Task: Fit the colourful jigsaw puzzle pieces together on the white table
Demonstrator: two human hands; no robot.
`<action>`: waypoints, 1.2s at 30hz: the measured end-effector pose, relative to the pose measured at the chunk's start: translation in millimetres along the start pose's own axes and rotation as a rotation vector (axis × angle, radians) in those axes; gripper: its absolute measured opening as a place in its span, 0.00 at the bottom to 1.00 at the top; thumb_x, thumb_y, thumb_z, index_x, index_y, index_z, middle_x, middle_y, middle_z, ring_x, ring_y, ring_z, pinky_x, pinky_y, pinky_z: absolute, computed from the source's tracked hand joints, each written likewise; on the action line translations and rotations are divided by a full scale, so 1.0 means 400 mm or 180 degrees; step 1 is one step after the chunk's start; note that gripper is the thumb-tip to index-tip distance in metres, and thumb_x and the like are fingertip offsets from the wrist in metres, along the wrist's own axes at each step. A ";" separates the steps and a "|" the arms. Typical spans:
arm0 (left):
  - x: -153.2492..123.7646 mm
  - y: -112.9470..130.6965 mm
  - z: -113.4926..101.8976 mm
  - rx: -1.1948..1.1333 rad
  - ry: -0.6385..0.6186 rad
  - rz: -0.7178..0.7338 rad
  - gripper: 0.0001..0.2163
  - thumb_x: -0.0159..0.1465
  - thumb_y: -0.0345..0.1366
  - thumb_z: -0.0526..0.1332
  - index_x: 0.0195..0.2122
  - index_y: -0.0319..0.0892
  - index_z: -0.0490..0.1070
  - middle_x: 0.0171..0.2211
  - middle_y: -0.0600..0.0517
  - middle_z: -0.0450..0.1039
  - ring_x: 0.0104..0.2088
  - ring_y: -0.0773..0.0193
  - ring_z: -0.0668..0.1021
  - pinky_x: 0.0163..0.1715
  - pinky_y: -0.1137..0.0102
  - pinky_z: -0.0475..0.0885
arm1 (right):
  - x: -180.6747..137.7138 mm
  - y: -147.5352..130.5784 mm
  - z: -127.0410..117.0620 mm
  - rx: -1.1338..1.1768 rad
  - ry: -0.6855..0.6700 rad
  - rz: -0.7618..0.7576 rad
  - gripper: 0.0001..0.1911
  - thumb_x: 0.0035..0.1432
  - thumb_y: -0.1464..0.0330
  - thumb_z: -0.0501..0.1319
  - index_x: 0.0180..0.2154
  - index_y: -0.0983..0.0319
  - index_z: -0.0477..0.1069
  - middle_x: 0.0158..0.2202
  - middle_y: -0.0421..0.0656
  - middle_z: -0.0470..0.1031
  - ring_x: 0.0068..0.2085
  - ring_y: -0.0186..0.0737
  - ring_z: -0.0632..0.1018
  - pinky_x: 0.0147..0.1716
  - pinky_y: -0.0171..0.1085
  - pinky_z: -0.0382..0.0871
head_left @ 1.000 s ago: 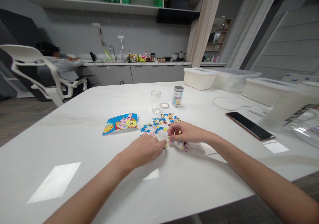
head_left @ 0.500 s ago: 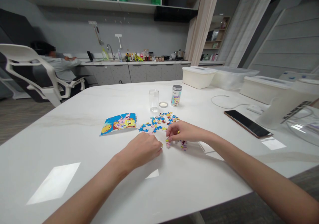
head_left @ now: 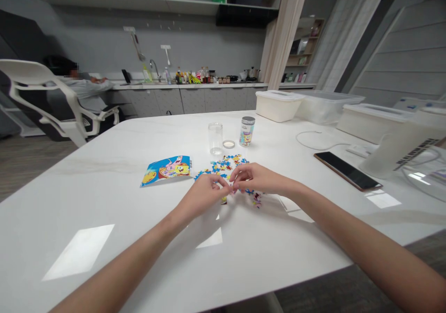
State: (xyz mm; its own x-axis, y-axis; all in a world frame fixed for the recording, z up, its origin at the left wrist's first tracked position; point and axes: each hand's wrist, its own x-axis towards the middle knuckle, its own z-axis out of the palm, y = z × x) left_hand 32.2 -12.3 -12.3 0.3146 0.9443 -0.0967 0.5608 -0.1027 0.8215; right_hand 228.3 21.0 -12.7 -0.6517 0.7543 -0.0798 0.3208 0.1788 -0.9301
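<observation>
My left hand (head_left: 205, 193) and my right hand (head_left: 256, 178) meet fingertip to fingertip above the white table. Both are closed in a pinch around small pink jigsaw pieces (head_left: 232, 191), mostly covered by the fingers. Behind the hands spreads a loose heap of blue, yellow and red jigsaw pieces (head_left: 220, 166), partly hidden by them. A yellow-and-dark piece (head_left: 223, 201) lies below my left fingertips. A small pink and dark-red cluster of pieces (head_left: 257, 200) rests under my right hand. To the left lies a curved cartoon picture sheet (head_left: 167, 170).
Beyond the heap stand a clear jar (head_left: 215, 139), a round lid (head_left: 228, 144) and a cartoon-printed canister (head_left: 247, 131). A phone (head_left: 348, 171), a white cable (head_left: 306, 143) and plastic boxes (head_left: 278, 106) occupy the right side. A person (head_left: 85, 92) sits at the far left.
My left hand has lifted off the table and turned, its fingertips now meeting my right hand's. The right hand has risen slightly with the pink piece. A yellow-and-dark piece is uncovered.
</observation>
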 end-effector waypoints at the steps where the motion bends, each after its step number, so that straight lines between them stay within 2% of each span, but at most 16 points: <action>1: 0.004 -0.002 -0.001 -0.0213 0.0056 -0.0128 0.11 0.56 0.42 0.62 0.27 0.39 0.75 0.14 0.62 0.50 0.17 0.74 0.51 0.19 0.73 0.44 | -0.002 -0.005 0.002 -0.0088 0.0023 -0.0015 0.09 0.55 0.66 0.62 0.38 0.62 0.72 0.31 0.43 0.80 0.31 0.35 0.77 0.33 0.35 0.69; 4: 0.011 -0.003 -0.011 -0.0677 0.0171 -0.0482 0.08 0.55 0.40 0.63 0.27 0.39 0.73 0.14 0.63 0.49 0.16 0.75 0.50 0.18 0.74 0.44 | -0.010 -0.013 0.011 -0.1075 0.0196 -0.0234 0.08 0.59 0.69 0.57 0.39 0.62 0.74 0.33 0.43 0.79 0.34 0.36 0.77 0.36 0.36 0.69; 7: 0.013 -0.003 -0.020 -0.0830 0.0264 -0.0633 0.07 0.53 0.38 0.64 0.27 0.39 0.72 0.13 0.63 0.50 0.15 0.75 0.51 0.17 0.75 0.46 | -0.017 -0.005 0.025 -0.2312 0.0147 -0.0885 0.10 0.61 0.71 0.56 0.39 0.61 0.76 0.39 0.45 0.78 0.39 0.38 0.77 0.40 0.38 0.68; 9: 0.013 -0.005 -0.022 -0.0850 0.0324 -0.0621 0.07 0.53 0.38 0.65 0.28 0.39 0.72 0.13 0.63 0.53 0.15 0.75 0.53 0.17 0.76 0.48 | -0.019 0.005 0.034 -0.2617 -0.0077 -0.1236 0.11 0.62 0.71 0.56 0.44 0.60 0.75 0.44 0.46 0.76 0.41 0.39 0.76 0.41 0.37 0.68; 11: 0.015 -0.008 -0.020 -0.0828 0.0341 -0.0608 0.07 0.52 0.38 0.65 0.28 0.39 0.73 0.13 0.62 0.55 0.15 0.75 0.54 0.17 0.76 0.50 | -0.022 0.013 0.040 -0.2705 -0.0265 -0.1310 0.13 0.63 0.69 0.57 0.48 0.59 0.73 0.46 0.46 0.75 0.41 0.38 0.76 0.40 0.36 0.68; 15: 0.023 -0.020 -0.015 -0.0648 0.0364 -0.0617 0.07 0.53 0.38 0.63 0.28 0.39 0.74 0.13 0.60 0.59 0.15 0.74 0.56 0.17 0.76 0.53 | -0.023 0.021 0.042 -0.2763 -0.0481 -0.1135 0.13 0.64 0.69 0.56 0.48 0.57 0.73 0.44 0.44 0.74 0.38 0.36 0.76 0.36 0.34 0.68; 20: 0.029 -0.038 -0.019 -0.0033 0.0328 -0.0304 0.10 0.52 0.40 0.63 0.28 0.38 0.75 0.19 0.55 0.69 0.18 0.70 0.64 0.19 0.75 0.56 | -0.022 0.021 0.033 -0.2713 -0.0414 -0.1065 0.09 0.64 0.72 0.55 0.42 0.59 0.73 0.43 0.44 0.74 0.39 0.36 0.75 0.37 0.35 0.67; 24: 0.018 -0.031 -0.028 0.0847 0.0270 -0.0229 0.09 0.55 0.39 0.60 0.29 0.40 0.77 0.23 0.51 0.73 0.23 0.65 0.71 0.23 0.73 0.59 | -0.023 0.009 0.024 -0.2796 -0.0407 -0.0904 0.08 0.63 0.72 0.55 0.38 0.60 0.72 0.39 0.43 0.73 0.36 0.36 0.74 0.34 0.34 0.65; 29: 0.005 -0.035 -0.038 0.2420 0.0686 -0.0220 0.10 0.62 0.35 0.55 0.34 0.41 0.77 0.32 0.45 0.78 0.36 0.54 0.78 0.30 0.68 0.65 | -0.025 -0.006 0.011 -0.2770 -0.0380 -0.0713 0.06 0.62 0.72 0.56 0.36 0.61 0.72 0.39 0.43 0.74 0.35 0.35 0.74 0.34 0.33 0.65; 32: 0.006 -0.045 -0.043 0.2826 0.0690 -0.0275 0.11 0.63 0.34 0.53 0.35 0.41 0.76 0.33 0.44 0.78 0.37 0.52 0.79 0.30 0.67 0.67 | -0.024 -0.006 0.001 -0.2969 -0.0138 -0.0587 0.07 0.63 0.72 0.55 0.38 0.60 0.72 0.41 0.43 0.75 0.38 0.36 0.75 0.35 0.34 0.64; 36: 0.002 -0.041 -0.051 0.3024 0.0743 -0.0305 0.12 0.63 0.34 0.53 0.36 0.40 0.76 0.34 0.42 0.78 0.36 0.52 0.80 0.29 0.67 0.69 | -0.022 0.001 -0.018 -0.3405 0.0582 -0.0037 0.10 0.64 0.71 0.52 0.40 0.60 0.72 0.42 0.45 0.76 0.41 0.41 0.76 0.35 0.35 0.64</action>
State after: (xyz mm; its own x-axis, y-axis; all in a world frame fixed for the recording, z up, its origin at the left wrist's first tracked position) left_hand 7.6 -3.5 -14.3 0.1339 0.9893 0.0581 0.9908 -0.1348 0.0124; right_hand 239.0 19.1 -9.9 -0.5747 0.8158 0.0640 0.8059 0.5778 -0.1290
